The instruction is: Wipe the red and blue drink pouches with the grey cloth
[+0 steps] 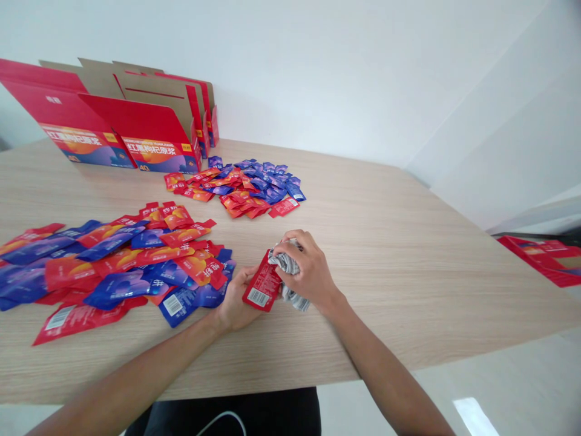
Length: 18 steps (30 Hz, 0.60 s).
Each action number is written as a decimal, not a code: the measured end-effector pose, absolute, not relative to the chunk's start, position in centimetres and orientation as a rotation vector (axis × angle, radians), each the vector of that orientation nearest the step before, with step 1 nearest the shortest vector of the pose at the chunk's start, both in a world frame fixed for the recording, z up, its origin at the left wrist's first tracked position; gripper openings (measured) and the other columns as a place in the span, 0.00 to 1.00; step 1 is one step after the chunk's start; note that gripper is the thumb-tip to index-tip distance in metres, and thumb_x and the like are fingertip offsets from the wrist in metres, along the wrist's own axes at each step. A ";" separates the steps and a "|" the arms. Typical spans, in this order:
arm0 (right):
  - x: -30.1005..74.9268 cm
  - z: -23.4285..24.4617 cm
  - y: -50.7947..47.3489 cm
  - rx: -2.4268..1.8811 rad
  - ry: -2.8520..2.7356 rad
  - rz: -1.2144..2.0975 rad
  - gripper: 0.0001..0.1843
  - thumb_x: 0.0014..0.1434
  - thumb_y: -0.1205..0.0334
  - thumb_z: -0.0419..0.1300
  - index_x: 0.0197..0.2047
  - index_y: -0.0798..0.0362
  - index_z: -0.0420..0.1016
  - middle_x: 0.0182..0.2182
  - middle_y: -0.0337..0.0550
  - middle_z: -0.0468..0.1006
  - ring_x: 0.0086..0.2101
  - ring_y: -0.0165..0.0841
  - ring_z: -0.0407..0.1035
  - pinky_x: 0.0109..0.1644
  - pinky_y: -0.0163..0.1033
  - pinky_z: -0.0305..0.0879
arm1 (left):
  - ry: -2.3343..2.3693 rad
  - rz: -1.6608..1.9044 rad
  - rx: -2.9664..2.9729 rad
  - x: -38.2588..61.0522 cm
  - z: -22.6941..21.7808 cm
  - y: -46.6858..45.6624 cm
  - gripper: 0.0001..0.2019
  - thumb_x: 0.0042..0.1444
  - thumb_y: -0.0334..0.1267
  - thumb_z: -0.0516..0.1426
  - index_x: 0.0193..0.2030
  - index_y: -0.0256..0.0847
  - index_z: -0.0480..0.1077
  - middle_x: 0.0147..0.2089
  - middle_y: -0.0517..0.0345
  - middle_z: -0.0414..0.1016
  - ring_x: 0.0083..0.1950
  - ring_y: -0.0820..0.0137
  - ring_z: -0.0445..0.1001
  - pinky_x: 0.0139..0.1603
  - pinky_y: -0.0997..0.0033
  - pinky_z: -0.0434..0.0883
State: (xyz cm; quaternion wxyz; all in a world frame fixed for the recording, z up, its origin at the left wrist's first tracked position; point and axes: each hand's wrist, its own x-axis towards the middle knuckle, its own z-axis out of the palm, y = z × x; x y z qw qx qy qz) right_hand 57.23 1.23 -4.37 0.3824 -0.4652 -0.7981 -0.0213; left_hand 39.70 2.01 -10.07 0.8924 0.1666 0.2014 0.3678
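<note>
A red pouch [260, 286] with a white barcode lies in my left hand [239, 301], whose fingers grip it from the left and below. My right hand [306, 266] is closed around a crumpled grey-and-white striped cloth [296, 298]. The cloth touches the pouch's upper right side, so that part of the pouch is covered. Just left of my left hand spreads a large pile of red and blue pouches [122, 260]. Several of them show orange fruit pictures, and a few lie barcode up.
A smaller pile of red and blue pouches [245, 184] lies farther back. Behind it at the left stand open red cartons [158, 145] with raised flaps. Another red box [544, 257] sits beyond the table's right edge. A white wall [318, 79] rises behind the table [408, 266].
</note>
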 end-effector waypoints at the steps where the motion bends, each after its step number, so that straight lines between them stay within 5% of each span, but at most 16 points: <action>1: 57.3 -4.4 1.2 -1.157 -2.075 -0.041 0.09 0.57 0.68 0.65 0.42 0.49 0.76 0.47 0.47 0.72 0.45 0.41 0.69 0.51 0.47 0.70 | 0.411 0.764 0.342 39.6 -10.0 2.0 0.13 0.64 0.36 0.54 0.39 0.32 0.79 0.36 0.47 0.83 0.35 0.63 0.80 0.42 0.64 0.76; 8: 56.9 -4.7 1.2 -0.907 -2.364 -0.052 0.08 0.57 0.64 0.67 0.41 0.48 0.77 0.47 0.46 0.75 0.45 0.40 0.69 0.49 0.44 0.70 | 0.448 0.840 0.290 39.4 -9.3 2.5 0.12 0.62 0.39 0.58 0.33 0.34 0.78 0.31 0.53 0.81 0.31 0.68 0.77 0.36 0.70 0.75; 18: 57.7 -4.2 1.0 -0.957 -1.760 -0.016 0.06 0.59 0.63 0.61 0.41 0.49 0.76 0.44 0.46 0.71 0.44 0.40 0.71 0.47 0.46 0.70 | 0.391 0.842 0.264 40.0 -9.2 3.3 0.10 0.56 0.30 0.67 0.45 0.36 0.75 0.34 0.60 0.75 0.33 0.77 0.75 0.33 0.82 0.73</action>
